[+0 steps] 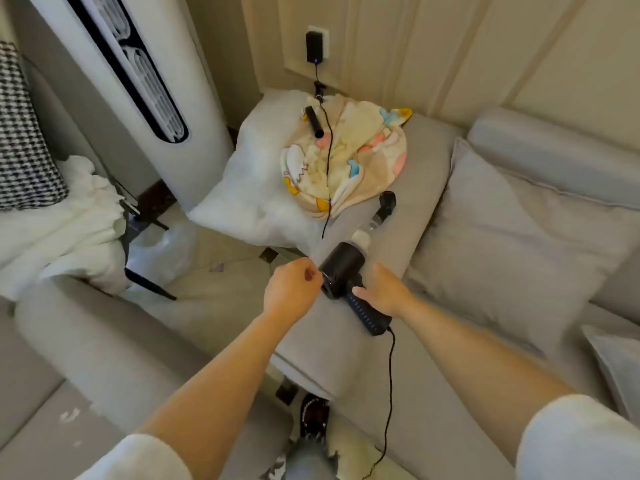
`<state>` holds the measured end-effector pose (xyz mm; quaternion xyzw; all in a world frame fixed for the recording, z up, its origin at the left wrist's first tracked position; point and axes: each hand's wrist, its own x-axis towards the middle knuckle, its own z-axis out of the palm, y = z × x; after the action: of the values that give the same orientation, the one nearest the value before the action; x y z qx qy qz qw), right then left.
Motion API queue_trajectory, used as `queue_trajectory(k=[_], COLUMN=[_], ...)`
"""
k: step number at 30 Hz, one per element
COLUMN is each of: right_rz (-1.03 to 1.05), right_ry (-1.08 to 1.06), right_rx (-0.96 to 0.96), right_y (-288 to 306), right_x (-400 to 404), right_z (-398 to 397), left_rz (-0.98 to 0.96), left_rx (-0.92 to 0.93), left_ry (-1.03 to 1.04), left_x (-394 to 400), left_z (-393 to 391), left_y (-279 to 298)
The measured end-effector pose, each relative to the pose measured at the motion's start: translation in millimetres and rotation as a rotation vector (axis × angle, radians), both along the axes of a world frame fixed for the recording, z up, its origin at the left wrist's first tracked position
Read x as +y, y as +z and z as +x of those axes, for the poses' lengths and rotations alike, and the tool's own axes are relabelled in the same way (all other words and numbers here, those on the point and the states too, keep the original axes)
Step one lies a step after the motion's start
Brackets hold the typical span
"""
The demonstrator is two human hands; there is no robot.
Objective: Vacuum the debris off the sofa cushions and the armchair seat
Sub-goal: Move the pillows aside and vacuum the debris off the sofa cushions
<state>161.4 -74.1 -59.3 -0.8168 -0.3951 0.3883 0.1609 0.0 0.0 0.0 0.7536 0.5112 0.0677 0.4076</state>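
The long grey fabric sofa [433, 216] ran from the near right to the far wall, its broad arm [349, 327] lying under your hands. A tall white tower air conditioner [145, 81] stood at far left. A large grey back cushion [512, 244] leaned on the sofa's right side. A white pillow [256, 188] lay on the far end of the arm, and a cream cartoon-print blanket [360, 157] was bunched on it, just right of centre. On the left, a white fluffy throw [69, 230] covered the armchair seat, with a black-and-white houndstooth cushion [24, 140] behind it.

The black handheld vacuum with a clear nozzle [346, 268] lay on the sofa arm, nozzle pointing far. Your right hand [384, 289] wrapped its ribbed handle, thumb along the near side. Your left hand [294, 289] had its fingers curled, fingertips pinching something small at the vacuum's left edge; what it was, you could not tell. A black cable [389, 393] trailed from the handle's end toward you. A second black cord [327, 174] ran across the blanket from a black wall adapter [314, 46].
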Motion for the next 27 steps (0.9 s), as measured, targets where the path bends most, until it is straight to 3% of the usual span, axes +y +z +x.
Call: queue_trajectory(k=[6, 15, 21, 27], right_rz=[-0.148, -0.031, 0.191, 0.483], right_ry=[-0.125, -0.177, -0.624, -1.095], right_rx=[0.019, -0.139, -0.028, 0.308], right_y=[-50, -37, 39, 112], right_x=[31, 19, -52, -178], right_z=[-23, -8, 51, 89], left_rz=[-0.063, -0.113, -0.134, -0.252], left_rx=[0.032, 0.015, -0.061, -0.107], left_ry=[0.030, -0.092, -0.338, -0.721], left_x=[35, 38, -19, -137], left_z=[-11, 8, 86, 145], left_y=[-23, -30, -9, 9])
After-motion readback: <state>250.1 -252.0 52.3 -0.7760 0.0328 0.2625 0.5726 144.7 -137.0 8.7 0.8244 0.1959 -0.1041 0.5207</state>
